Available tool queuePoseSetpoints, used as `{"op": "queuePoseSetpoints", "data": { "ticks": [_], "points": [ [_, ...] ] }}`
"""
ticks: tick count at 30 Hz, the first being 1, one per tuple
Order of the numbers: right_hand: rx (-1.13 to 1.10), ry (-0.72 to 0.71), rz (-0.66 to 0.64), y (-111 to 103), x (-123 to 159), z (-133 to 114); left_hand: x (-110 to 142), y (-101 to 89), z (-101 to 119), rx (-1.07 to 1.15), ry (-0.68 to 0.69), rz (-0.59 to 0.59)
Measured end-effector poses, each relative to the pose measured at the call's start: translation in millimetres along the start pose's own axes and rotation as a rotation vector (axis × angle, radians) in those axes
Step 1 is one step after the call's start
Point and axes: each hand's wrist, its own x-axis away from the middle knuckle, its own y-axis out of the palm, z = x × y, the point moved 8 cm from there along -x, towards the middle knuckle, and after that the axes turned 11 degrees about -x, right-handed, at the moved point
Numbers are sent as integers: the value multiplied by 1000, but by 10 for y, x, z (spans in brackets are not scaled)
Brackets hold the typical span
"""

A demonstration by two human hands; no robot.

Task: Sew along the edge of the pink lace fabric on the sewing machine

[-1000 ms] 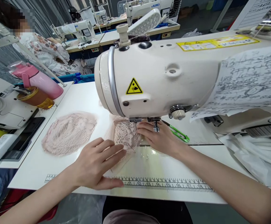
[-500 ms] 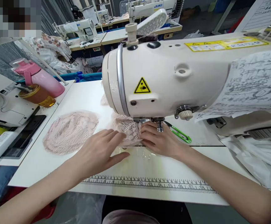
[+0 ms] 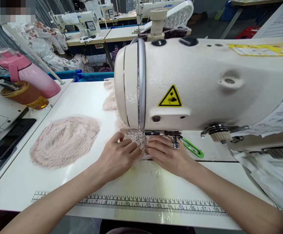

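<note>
Ruler scale (image 3: 156, 206), one strip, runs along the near edge of your white table (image 3: 12, 191); your two forearms cover parts of it. Your left hand (image 3: 123, 156) has its fingers curled and drawn together over the pale pink lace piece (image 3: 134, 136), the fingertips hidden, so whether it pinches the lace cannot be told. Your right hand (image 3: 169, 156) lies flatter, fingers side by side and slightly bent at the lace's right edge; its grip cannot be told either. That lace piece sits between your hands, partly under the sewing machine head (image 3: 192, 74), which hides its far side; the needle and stitching point cannot be made out.

One pair of green thread snips (image 3: 192, 148) lies just beyond your right hand, its near end partly covered. To your left, one oval lace piece (image 3: 65, 141) lies flat, well apart from both hands. White material (image 3: 265, 172) is bunched at the right, cut off by the frame.

Farther off are one amber cup (image 3: 24, 94) and one pink bottle (image 3: 36, 74). More pink lace (image 3: 109, 97) shows behind the machine head, too covered to count. Beyond, three other sewing machines are visible, one cropped at the top, and one person in floral clothing (image 3: 34, 39), also cut off.
</note>
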Motion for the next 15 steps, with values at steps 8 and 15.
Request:
{"op": "queuePoseSetpoints", "data": {
  "ticks": [8, 15],
  "points": [
    [-43, -43, -4, 53, 32, -21, 121, 351, 47, 197, 6, -123],
    [-70, -80, -22, 115, 38, -52, 131, 375, 26, 200, 6, -151]
  ]
}}
